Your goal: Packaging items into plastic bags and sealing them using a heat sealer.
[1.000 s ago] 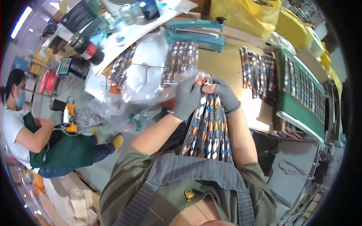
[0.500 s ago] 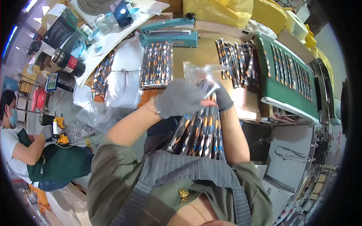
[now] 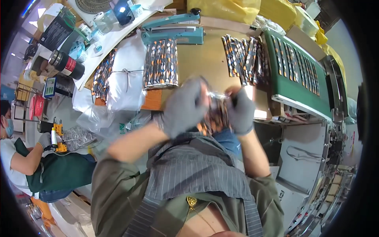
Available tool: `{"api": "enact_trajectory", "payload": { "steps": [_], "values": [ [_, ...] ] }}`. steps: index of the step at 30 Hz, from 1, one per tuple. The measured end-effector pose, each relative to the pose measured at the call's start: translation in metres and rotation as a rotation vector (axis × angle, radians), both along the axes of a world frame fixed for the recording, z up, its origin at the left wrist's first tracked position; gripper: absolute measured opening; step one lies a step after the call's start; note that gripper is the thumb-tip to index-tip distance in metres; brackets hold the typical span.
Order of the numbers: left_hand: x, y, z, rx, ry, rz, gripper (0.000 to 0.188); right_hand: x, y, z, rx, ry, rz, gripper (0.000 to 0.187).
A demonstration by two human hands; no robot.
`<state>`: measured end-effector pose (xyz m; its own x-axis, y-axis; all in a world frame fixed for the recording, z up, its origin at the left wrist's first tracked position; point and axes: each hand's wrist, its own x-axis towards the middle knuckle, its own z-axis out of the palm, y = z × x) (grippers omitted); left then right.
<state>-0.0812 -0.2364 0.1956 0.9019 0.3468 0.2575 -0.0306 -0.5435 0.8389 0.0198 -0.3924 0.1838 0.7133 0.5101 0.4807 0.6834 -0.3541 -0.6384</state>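
Between my hands is a clear plastic bag (image 3: pixel 216 96), its top edge pinched and pulled taut. Below the pinch shows a bundle of slim black packets (image 3: pixel 215 118) patterned in orange, white and blue, upright and foreshortened. My left hand (image 3: pixel 182 108), in a grey glove with bare fingertips, is closed at the bag's left side. On the other side my right hand (image 3: pixel 241 111), gloved the same way, has its fingers closed at the bag's edge. Both are slightly blurred. Beyond my left hand lies a flat, neatly lined-up pack of the same packets (image 3: pixel 160 65).
A teal hand-lever bag sealer (image 3: pixel 173 35) stands at the back. Loose packets (image 3: pixel 244 59) are piled right of centre, beside a green conveyor belt (image 3: pixel 290 93) carrying spaced packets. Clear plastic bags (image 3: pixel 125 91) tied with string lie left. A seated co-worker (image 3: pixel 25 158) is at far left.
The bundle has swung from lying toward my chest to hanging upright below my hands. My right hand has come up beside the bag's opening, and both hands now stretch its edge.
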Motion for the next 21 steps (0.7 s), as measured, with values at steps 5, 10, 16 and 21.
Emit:
{"api": "enact_trajectory", "payload": {
  "steps": [5,10,16,21],
  "values": [
    [0.067,0.094,0.061,0.557,-0.091,0.096,0.021,0.066,0.024,0.076,-0.226,-0.306,0.038,0.008],
    [0.080,0.087,0.089,0.548,0.087,0.047,0.023,0.102,0.015,0.108,-0.013,-0.026,0.033,0.013],
    [0.095,0.092,0.082,0.456,0.189,-0.177,0.027,0.132,0.015,0.091,-0.115,0.132,0.093,0.004],
    [0.089,0.082,0.088,0.294,0.050,-0.178,0.028,0.150,0.006,0.084,-0.256,0.601,0.252,0.010]
  ]
}}
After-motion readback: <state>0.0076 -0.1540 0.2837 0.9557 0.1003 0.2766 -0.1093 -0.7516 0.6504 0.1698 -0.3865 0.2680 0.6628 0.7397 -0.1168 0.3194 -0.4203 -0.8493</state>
